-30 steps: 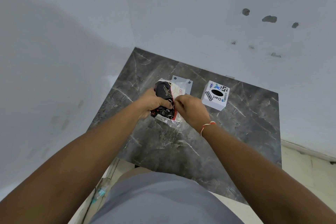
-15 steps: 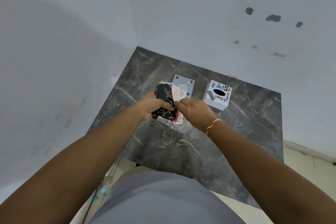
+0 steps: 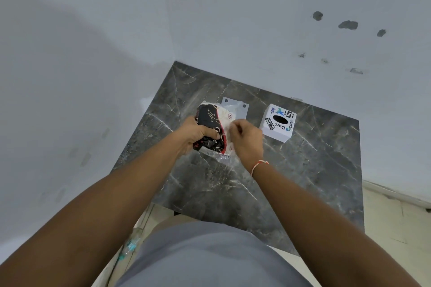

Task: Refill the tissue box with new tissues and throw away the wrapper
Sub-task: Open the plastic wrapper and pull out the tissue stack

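Both forearms run out of view at the bottom corners. The left hand (image 3: pixel 195 133) covers the near side of the tissue pack (image 3: pixel 212 129), and the right hand (image 3: pixel 246 138) hides its right edge. A grey plate (image 3: pixel 240 108) behind the pack is half covered. Small print on the tissue box (image 3: pixel 278 123) is partly unreadable. A blurred bottle (image 3: pixel 130 246) by the person's body is partly hidden.

Bare bench (image 3: pixel 233 193) lies open in front; walls (image 3: pixel 93 53) close the far and left sides; the tissue box (image 3: pixel 278 122) stands right.
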